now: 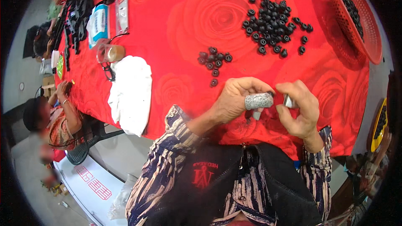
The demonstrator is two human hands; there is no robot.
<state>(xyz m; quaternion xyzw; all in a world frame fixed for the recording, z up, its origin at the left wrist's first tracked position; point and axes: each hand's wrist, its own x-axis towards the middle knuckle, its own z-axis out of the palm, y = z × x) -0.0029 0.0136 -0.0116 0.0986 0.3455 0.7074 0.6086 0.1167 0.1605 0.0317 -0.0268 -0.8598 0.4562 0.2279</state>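
The left hand (234, 100), a grey cover (258, 100) on its thumb, pinches shut on a small black ring (271, 95). The right hand (298, 109) grips a small metal piece (288, 101). They look mid-fitting; next needs careful lining up above the red surface (180, 25).

**Red rose cloth, black rings**

A table (180, 12) under a red rose-print cloth carries a large heap of black rings (272, 19), a small cluster (215, 60), a white cloth (130, 92), a glass (109, 52), packets (100, 23), black strips (79, 4) and a red basket (360, 21).
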